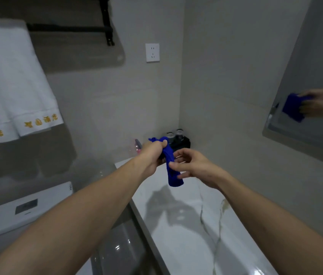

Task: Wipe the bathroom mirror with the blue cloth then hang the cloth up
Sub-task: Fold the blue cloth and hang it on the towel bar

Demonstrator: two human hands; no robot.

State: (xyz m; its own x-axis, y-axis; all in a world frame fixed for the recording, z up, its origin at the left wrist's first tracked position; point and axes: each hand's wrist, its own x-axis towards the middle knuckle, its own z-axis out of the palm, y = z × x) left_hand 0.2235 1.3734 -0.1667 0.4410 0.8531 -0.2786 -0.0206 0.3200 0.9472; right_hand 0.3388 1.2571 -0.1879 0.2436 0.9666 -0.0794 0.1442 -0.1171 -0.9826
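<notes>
Blue cloth (171, 165): bunched, hanging over white counter (180, 225), centre scene.
Left hand (152, 153): fist clamped on top end, likely anchor.
Right hand (192, 165): fingers loosely pinching lower length, seemingly straightening.
Mirror (315, 56): far right.
Black rail (67, 28): far left, plausible hanging spot.

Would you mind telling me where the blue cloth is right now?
The blue cloth is mid-frame, bunched between the left hand and right hand, above the white marble counter, left of the mirror.

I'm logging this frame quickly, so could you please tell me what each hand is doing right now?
Left hand: closed in a fist around the top of the blue cloth.
Right hand: partly open, fingers pinching the cloth lower down.
</notes>
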